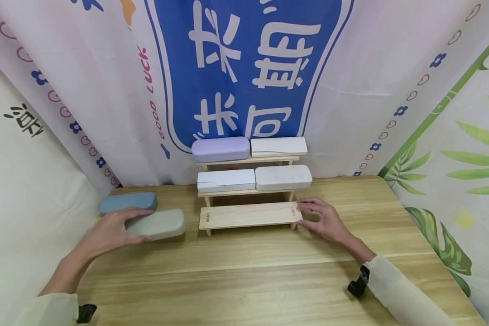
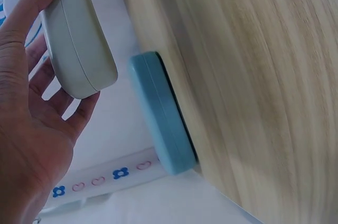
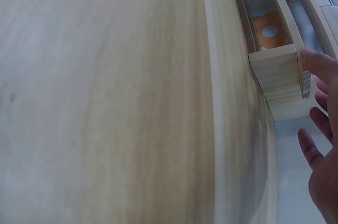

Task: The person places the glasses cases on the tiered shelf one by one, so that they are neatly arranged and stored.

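Note:
My left hand (image 1: 110,228) grips a grey-green glasses case (image 1: 159,224), thumb on the near side and fingers over the far side. In the left wrist view this case (image 2: 79,39) is closed and held above the table. Behind it, a blue glasses case (image 1: 134,201) lies on the table at the left. My right hand (image 1: 323,220) holds the right end of the lowest step of a three-step wooden display stand (image 1: 248,216). The right wrist view shows the thumb (image 3: 317,63) against the step's corner; some other fingers curve beside its end. That step is bare.
On the stand's top step sit a purple case (image 1: 221,149) and a white flap case (image 1: 279,146). The middle step bears a white case (image 1: 226,180) and a speckled off-white case (image 1: 284,177). A printed curtain (image 1: 350,113) hangs behind the wooden table (image 1: 228,280).

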A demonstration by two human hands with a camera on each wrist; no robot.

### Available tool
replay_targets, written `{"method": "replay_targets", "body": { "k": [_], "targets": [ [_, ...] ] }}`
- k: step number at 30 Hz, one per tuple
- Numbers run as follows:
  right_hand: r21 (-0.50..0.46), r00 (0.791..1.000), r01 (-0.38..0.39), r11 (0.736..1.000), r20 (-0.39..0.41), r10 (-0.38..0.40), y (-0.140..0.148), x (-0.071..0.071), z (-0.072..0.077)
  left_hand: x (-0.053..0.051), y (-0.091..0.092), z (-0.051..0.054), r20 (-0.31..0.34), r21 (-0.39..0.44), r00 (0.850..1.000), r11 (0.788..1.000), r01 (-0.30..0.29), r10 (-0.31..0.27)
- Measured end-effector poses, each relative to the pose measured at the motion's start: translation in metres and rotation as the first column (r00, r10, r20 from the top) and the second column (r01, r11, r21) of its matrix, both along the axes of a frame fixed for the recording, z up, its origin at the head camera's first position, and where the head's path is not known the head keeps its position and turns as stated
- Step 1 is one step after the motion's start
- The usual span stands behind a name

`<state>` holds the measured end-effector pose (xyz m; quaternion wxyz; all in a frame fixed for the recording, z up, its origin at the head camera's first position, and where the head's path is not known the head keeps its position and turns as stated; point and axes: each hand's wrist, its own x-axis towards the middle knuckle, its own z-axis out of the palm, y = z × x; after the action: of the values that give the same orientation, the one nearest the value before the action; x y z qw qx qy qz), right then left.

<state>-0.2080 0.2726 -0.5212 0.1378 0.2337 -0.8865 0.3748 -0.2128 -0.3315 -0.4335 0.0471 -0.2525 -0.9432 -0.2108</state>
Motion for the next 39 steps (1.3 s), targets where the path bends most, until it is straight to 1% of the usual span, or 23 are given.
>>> {"method": "replay_targets", "body": {
  "k": [5, 7, 12, 17, 20, 24, 27, 32, 39],
  "targets": [
    [0.015, 0.998, 0.032, 0.999, -0.051, -0.031, -0.001, 0.001, 0.0, 0.002, 0.01, 0.002, -0.034, 0.017, 0.998, 0.999, 0.047, -0.046],
    [0.021, 0.996, 0.051, 0.998, -0.08, -0.049, -0.001, 0.002, -0.001, 0.003, 0.013, 0.002, -0.045, 0.01, 0.998, 0.999, 0.054, -0.053],
    [0.03, 0.983, 0.097, 0.995, -0.159, -0.091, -0.002, 0.003, -0.003, 0.004, 0.023, 0.004, -0.042, -0.017, 0.997, 0.998, 0.063, -0.064],
    [0.034, 0.974, 0.123, 0.992, -0.197, -0.114, -0.001, 0.004, -0.003, 0.007, 0.033, 0.008, -0.039, -0.023, 0.997, 0.997, 0.073, -0.074],
    [0.042, 0.969, 0.125, 0.991, -0.221, -0.113, 0.0, 0.004, -0.003, 0.01, 0.04, 0.009, -0.042, -0.013, 0.995, 0.996, 0.085, -0.086],
    [0.068, 0.958, 0.131, 0.989, -0.264, -0.109, 0.001, 0.003, -0.002, 0.012, 0.048, 0.009, -0.057, 0.0, 0.993, 0.994, 0.105, -0.105],
    [0.09, 0.954, 0.132, 0.987, -0.28, -0.102, 0.002, 0.002, -0.001, 0.013, 0.054, 0.008, -0.063, -0.001, 0.992, 0.994, 0.112, -0.112],
    [0.112, 0.958, 0.102, 0.988, -0.28, -0.067, 0.004, 0.0, 0.002, 0.013, 0.062, 0.007, -0.056, -0.012, 0.992, 0.993, 0.116, -0.116],
    [0.149, 0.953, 0.077, 0.986, -0.302, -0.029, 0.009, -0.004, 0.006, 0.011, 0.075, 0.005, -0.05, -0.002, 0.991, 0.992, 0.127, -0.127]
  ]
}}
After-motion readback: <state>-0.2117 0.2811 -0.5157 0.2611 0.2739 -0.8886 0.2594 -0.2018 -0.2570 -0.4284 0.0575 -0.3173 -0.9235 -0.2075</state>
